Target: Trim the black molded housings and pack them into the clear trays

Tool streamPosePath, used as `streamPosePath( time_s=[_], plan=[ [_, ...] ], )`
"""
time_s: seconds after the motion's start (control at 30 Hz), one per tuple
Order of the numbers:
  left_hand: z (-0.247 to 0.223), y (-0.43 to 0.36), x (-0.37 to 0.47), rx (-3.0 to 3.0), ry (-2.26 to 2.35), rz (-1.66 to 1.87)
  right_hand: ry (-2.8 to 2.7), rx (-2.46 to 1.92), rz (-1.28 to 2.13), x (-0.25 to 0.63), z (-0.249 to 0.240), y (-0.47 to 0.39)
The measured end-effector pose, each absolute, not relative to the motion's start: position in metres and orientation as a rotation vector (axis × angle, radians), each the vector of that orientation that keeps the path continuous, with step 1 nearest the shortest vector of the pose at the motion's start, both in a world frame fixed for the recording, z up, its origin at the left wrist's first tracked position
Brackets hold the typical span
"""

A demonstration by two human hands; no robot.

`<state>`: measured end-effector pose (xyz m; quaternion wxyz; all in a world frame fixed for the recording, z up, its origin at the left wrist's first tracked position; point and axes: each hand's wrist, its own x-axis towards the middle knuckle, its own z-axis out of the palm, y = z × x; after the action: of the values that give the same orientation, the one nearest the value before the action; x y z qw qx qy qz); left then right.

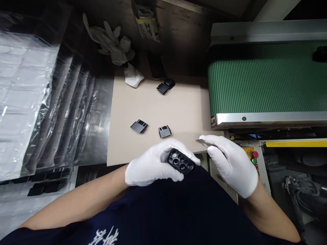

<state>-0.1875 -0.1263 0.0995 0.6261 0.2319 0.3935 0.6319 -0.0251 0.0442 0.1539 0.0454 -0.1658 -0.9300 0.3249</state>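
Note:
My left hand (pixel 158 164), in a white glove, is closed around a black plastic part (pixel 181 161) with several round holes in its upward face. In my right hand (pixel 231 161), also gloved in white, a thin flat blade (pixel 203 142) is pinched between thumb and fingers, its tip pointing left. The blade is apart from the black part. Beyond my hands, on the beige board, lie a small black piece (pixel 165 131) and another black piece (pixel 139 126). Farther back rests a cluster of black pieces (pixel 165 86).
A green conveyor belt (pixel 255 78) with a metal edge stands at the right. Stacked clear plastic trays (pixel 28 88) fill the left. White gloves (pixel 112 42), a crumpled tissue (pixel 133 75) and a dark phone (pixel 156 66) lie at the back of the beige board (pixel 178 109). Buttons (pixel 254 158) sit low right.

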Motion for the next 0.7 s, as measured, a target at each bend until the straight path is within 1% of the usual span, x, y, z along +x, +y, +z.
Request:
streamPosePath(
  time_s=[0.1, 0.2, 0.37, 0.47, 0.63, 0.7],
  plan=[
    [0.111, -0.123, -0.184, 0.438, 1.083, 1.33, -2.981, -0.42, 0.606, -0.03, 0.176, 0.036],
    [0.118, -0.121, -0.18, 0.435, 1.13, 1.294, -3.131, -0.329, 0.263, -0.036, 0.185, 0.028],
    [0.122, -0.122, -0.175, 0.4, 1.182, 1.29, -3.246, -0.252, -0.037, -0.044, 0.186, 0.019],
    [0.123, -0.123, -0.175, 0.386, 1.193, 1.278, -3.282, -0.254, -0.113, -0.048, 0.185, 0.016],
    [0.119, -0.124, -0.174, 0.434, 1.245, 1.263, -3.395, -0.341, 0.026, -0.054, 0.192, 0.011],
    [0.116, -0.123, -0.174, 0.447, 1.287, 1.26, -3.446, -0.369, -0.001, -0.056, 0.196, 0.009]
  ],
)
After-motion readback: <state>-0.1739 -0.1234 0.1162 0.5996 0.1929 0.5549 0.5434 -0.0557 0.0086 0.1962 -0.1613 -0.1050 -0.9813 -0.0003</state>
